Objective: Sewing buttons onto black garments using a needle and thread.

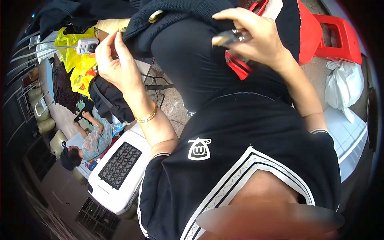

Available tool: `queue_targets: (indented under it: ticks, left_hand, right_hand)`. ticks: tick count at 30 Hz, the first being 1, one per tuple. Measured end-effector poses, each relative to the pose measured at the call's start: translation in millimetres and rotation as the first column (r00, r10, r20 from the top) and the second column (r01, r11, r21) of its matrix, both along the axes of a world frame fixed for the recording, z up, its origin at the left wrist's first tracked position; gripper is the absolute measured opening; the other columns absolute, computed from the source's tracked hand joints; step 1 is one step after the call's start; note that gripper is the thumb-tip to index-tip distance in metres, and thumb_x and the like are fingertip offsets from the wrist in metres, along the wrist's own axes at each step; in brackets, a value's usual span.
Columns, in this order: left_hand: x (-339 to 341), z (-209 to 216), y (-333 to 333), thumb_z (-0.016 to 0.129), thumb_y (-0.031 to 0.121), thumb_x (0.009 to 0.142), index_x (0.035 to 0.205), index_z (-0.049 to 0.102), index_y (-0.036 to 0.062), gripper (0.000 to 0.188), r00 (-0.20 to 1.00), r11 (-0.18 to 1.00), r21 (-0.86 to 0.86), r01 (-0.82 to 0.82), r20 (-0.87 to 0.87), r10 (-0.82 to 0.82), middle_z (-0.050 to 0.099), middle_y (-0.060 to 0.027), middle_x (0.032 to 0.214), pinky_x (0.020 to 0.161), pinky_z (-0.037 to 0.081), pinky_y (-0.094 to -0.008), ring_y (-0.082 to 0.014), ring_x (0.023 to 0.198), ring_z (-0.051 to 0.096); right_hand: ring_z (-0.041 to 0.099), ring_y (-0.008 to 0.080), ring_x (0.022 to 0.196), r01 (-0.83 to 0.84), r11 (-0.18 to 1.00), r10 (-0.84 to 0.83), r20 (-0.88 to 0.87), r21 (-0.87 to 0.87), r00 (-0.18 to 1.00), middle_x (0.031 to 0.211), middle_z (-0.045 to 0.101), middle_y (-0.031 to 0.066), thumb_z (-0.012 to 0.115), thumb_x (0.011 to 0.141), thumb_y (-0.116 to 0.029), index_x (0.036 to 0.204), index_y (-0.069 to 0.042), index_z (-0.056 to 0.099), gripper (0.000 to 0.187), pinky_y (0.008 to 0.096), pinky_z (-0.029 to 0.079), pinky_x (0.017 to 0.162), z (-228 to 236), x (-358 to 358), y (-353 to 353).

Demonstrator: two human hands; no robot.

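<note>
A dark knitted garment (176,13) lies over my lap, with a tan, shiny button (156,16) on it. My left hand (116,60) is raised at the garment's left edge, thumb and fingertips pinched together. Right at those fingertips shows a small tan round piece, perhaps another button; what the pinch holds is too small to make out. On the other side, over my right thigh, my right hand (260,38) holds a pair of small dark thread snips (232,38), blurred by motion. Its index finger is stretched out above them.
Yellow plastic bags (74,48), a white plug block (87,46) and a black bag (108,96) are on the left. A white case (116,176) with a black grille stands by my left elbow. Another person (94,138) sits beyond it. At right are a red stool (340,38) and white bag (345,86).
</note>
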State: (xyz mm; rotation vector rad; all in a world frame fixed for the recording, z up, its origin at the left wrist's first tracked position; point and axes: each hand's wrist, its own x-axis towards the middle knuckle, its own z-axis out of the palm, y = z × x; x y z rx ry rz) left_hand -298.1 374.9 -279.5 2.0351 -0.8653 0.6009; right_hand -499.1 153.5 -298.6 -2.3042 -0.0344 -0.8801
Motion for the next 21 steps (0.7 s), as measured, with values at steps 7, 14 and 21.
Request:
queue_targets:
  ticks: [7, 14, 21]
  left_hand:
    - [-40, 15, -18, 0.073, 0.004, 0.089, 0.108, 0.071, 0.0033, 0.019, 0.991, 0.983, -0.148, 0.11, -0.061, -0.12, 0.064, -0.0039, 0.1, 0.063, 0.043, -0.0185, -0.0073, 0.074, 0.054]
    - [-12, -2, -35, 0.065, 0.006, 0.094, 0.115, 0.07, 0.0058, 0.022, 0.923, 0.95, -0.027, 0.313, -0.226, -0.31, 0.065, -0.0072, 0.112, 0.077, 0.051, -0.0232, -0.0136, 0.088, 0.064]
    - [-24, 5, -37, 0.069, 0.002, 0.092, 0.115, 0.07, 0.0057, 0.024, 0.793, 0.872, -0.292, 0.392, -0.373, -0.482, 0.069, -0.0047, 0.11, 0.089, 0.051, -0.0246, -0.011, 0.097, 0.063]
  right_hand:
    - [0.061, 0.0109, 0.066, 0.072, 0.99, -0.063, -0.079, 0.118, 0.995, 0.072, 0.059, 0.0049, 0.085, 0.076, -0.013, 0.104, -0.001, 0.064, 0.037, 0.0245, 0.049, 0.062, -5, 4, -24]
    - [0.062, 0.0076, 0.078, -0.742, 0.43, 0.527, 0.523, 0.515, 0.669, 0.086, 0.067, 0.0004, 0.073, 0.09, -0.008, 0.103, 0.0, 0.067, 0.016, 0.0228, 0.05, 0.07, -20, 29, -39]
    - [0.064, 0.0139, 0.087, -0.155, -0.091, 0.222, 0.172, 0.984, 0.96, 0.096, 0.067, 0.0062, 0.068, 0.092, -0.002, 0.11, 0.005, 0.062, 0.02, 0.0267, 0.051, 0.079, 31, 10, -15]
